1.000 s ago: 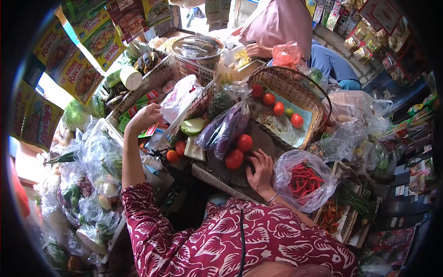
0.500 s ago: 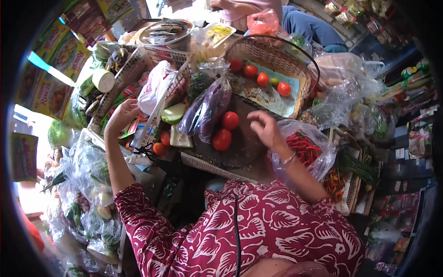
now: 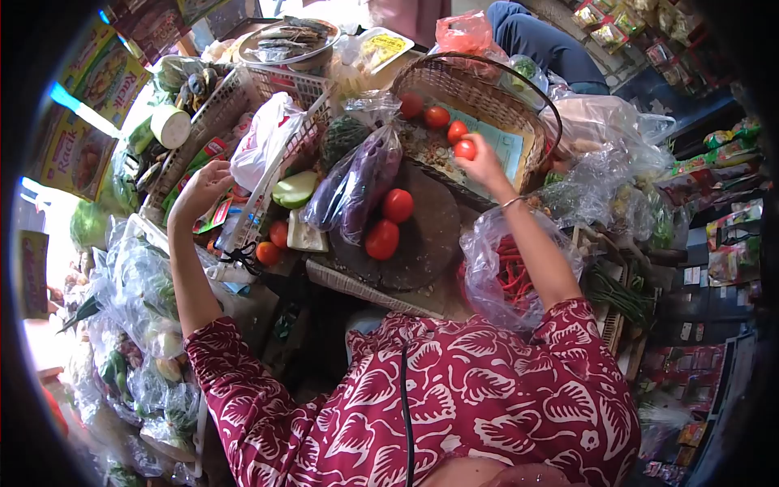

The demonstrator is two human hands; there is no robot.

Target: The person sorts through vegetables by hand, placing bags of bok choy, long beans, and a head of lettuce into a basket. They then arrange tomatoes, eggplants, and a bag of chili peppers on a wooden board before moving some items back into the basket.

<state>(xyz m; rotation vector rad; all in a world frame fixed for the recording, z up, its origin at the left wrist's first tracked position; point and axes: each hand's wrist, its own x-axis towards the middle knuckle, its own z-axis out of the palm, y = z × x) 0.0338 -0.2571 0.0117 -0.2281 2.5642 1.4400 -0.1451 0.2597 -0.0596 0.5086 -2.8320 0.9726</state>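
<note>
My right hand [image 3: 484,168] reaches into a brown wicker basket [image 3: 531,172], its fingers closed around a red tomato [image 3: 465,149]. Close by in that basket, more tomatoes [image 3: 436,118] form a row on paper. My left hand [image 3: 201,191] is raised beside a white plastic bag [image 3: 266,140] and the rim of a white plastic crate [image 3: 258,203]; its fingers are loosely bent, with nothing visible in them. Between my arms, two tomatoes [image 3: 381,240] and bagged purple eggplants [image 3: 369,174] rest on a dark round board [image 3: 418,252].
Red chillies [image 3: 510,272] in a clear bag lie under my right forearm. Bagged vegetables [image 3: 154,300] hang at the left. A bowl of fish [image 3: 288,53] stands at the back, near a seated person's leg [image 3: 548,49]. Packets line the right.
My right hand has moved from above the round board up into the wicker basket and taken hold of a tomato. My left hand stays by the white bag.
</note>
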